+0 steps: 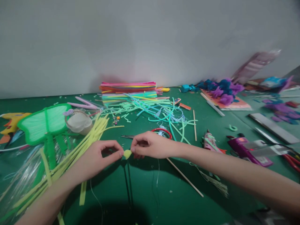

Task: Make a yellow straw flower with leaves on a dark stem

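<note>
Between my two hands is a small yellow piece [127, 154], fuzzy-looking and rounded, seemingly bent from pipe cleaner. My left hand [99, 159] pinches its left side between thumb and forefinger. From the right, the fingertips of my right hand [150, 145] close on its other edge. Red-handled scissors [167, 131] lie just behind my right hand, partly covered by it. A bundle of yellow pipe cleaners [93, 132] runs under and beside my left forearm. Thin pale threads hang or lie below both hands.
Stacked coloured pipe cleaners [128, 89] lie by the wall, with loose green and blue ones in front. At left are a green fan-like shape [45, 122] and a yellow glue gun [12, 123]. A wooden stick [186, 178] and a purple device [246, 151] lie at right.
</note>
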`<state>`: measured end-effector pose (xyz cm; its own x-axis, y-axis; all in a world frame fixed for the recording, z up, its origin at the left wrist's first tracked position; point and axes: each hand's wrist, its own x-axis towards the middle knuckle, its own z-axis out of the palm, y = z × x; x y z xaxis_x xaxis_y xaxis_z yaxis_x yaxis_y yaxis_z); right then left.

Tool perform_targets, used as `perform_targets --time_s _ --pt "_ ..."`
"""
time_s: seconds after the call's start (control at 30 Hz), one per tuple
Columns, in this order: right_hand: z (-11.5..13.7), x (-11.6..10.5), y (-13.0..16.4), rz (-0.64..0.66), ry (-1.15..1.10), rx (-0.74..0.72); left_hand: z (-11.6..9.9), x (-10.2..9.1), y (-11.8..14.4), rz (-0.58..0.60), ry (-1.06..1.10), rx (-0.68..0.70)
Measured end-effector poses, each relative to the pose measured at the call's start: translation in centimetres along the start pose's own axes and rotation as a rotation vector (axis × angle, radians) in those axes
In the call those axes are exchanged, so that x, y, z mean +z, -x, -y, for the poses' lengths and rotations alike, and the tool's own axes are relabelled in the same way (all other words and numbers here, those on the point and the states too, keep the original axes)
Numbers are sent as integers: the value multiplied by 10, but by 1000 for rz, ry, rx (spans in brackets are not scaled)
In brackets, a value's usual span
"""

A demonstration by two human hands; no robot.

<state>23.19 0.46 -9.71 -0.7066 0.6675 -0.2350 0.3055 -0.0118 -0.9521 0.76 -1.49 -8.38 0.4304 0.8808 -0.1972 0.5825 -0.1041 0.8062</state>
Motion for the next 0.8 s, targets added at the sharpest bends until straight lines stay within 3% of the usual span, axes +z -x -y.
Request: perform_targets --time_s 0.2,0.53,0.8 --pt "4 4 0 -68 261 -82 3 -1 -7 84 43 1" --pt "-3 30 5 -483 1362 -548 -1 6 -12 111 189 -102" --pt "-7 42 6 -616 1500 -639 -3 5 -12 111 138 -107"
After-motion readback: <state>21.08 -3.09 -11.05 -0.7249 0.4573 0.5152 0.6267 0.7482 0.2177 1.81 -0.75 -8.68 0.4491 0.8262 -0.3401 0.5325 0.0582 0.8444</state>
